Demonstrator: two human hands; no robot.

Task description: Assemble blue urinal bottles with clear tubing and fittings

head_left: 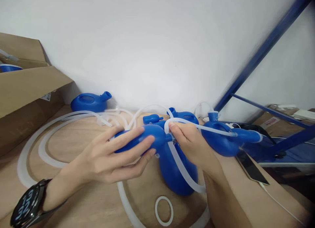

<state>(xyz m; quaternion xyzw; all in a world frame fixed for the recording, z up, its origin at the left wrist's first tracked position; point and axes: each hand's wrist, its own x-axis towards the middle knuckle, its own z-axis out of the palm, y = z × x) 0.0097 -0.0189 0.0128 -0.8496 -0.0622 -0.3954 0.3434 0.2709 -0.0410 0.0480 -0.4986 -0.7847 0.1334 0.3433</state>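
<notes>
My left hand (110,159) is wrapped over a blue plastic funnel-shaped cup (158,136), whose narrow nozzle points right. At that nozzle, my right hand (190,139) pinches the end of a white flexible tube (182,169); the fingers hide how far the tube sits on it. Beneath both hands lies a blue jug-like bottle (177,177), partly covered by the tube. A thin white ring (156,211) rests on the table near the front. Behind the hands, a smaller blue funnel cup (150,119) lies on its side.
An open cardboard box (31,86) stands left. Blue handled bottles sit at the back left (93,104), back middle (188,116) and right (219,146). Coiled white tubes (23,162) spread across the table (91,201). A phone (252,167) with a cable lies near a blue metal frame (263,50).
</notes>
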